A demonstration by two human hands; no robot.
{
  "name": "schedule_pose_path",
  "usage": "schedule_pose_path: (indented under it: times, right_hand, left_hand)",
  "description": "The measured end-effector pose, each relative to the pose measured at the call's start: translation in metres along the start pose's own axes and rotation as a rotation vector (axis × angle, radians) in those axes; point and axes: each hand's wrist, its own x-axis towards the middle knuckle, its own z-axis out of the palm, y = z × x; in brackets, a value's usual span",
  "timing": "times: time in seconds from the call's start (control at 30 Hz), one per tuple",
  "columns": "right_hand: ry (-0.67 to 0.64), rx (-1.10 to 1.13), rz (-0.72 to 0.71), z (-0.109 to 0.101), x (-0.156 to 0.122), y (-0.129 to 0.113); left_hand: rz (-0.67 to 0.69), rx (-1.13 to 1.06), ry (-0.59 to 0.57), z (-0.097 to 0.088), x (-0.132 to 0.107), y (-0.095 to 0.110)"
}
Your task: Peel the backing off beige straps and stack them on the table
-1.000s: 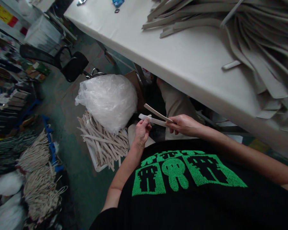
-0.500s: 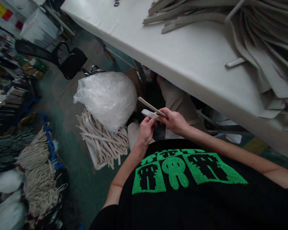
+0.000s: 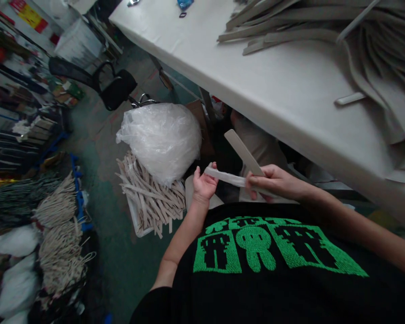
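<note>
Below the table edge, my right hand [image 3: 276,183] is closed on a flat beige strap [image 3: 243,150] that sticks up and to the left. A thin whitish strip [image 3: 225,177] runs from that hand to my left hand [image 3: 203,184], whose fingers curl round its left end. Both hands hover above my lap, in front of my black shirt with green print [image 3: 266,247].
A white table [image 3: 256,85] carries a large pile of beige straps [image 3: 357,40] at the upper right. On the floor to the left stand a clear plastic bag [image 3: 160,139], a tray of straps [image 3: 148,198], a black chair [image 3: 111,87] and heaps of cords [image 3: 57,234].
My hands have drawn apart, stretching the whitish strip between them. The beige strap in my right hand now points more steeply upward. The camera has shifted slightly.
</note>
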Motion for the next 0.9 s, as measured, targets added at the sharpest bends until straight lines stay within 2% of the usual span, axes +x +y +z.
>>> schedule_pose_path:
  times: [0.1,0.17,0.23,0.3,0.4,0.47,0.57,0.67,0.83,0.9]
  right_hand:
    - [-0.065,0.239,0.139,-0.012,-0.035,0.003]
    - [-0.021,0.386,0.18,-0.015,-0.049,0.012]
    - [0.027,0.417,0.155,-0.014,-0.052,0.019]
    - [0.046,0.319,0.089,-0.009,-0.045,0.018]
    - [0.066,0.045,-0.008,0.0,-0.023,0.005]
    - [0.14,-0.116,-0.069,0.002,-0.003,-0.007]
    - [0.271,-0.241,-0.174,-0.004,0.025,-0.02]
    - [0.304,-0.209,-0.229,-0.016,0.046,-0.024]
    - [0.329,0.057,-0.289,-0.033,0.068,-0.019]
    - [0.314,0.066,-0.31,-0.04,0.075,-0.019]
  left_hand:
    - [0.181,-0.087,0.246,-0.01,0.018,0.04]
    - [0.293,-0.112,0.337,-0.013,0.024,0.067]
    - [0.399,-0.111,0.347,-0.014,0.023,0.087]
    - [0.488,-0.062,0.294,-0.011,0.016,0.094]
    - [0.524,0.166,0.118,-0.008,-0.002,0.081]
    - [0.469,0.378,-0.055,-0.008,-0.015,0.065]
    - [0.335,0.636,-0.272,-0.013,-0.03,0.041]
    - [0.207,0.811,-0.406,-0.018,-0.038,0.024]
    - [0.065,0.959,-0.525,-0.019,-0.042,0.008]
    - [0.025,0.996,-0.565,-0.02,-0.042,0.005]
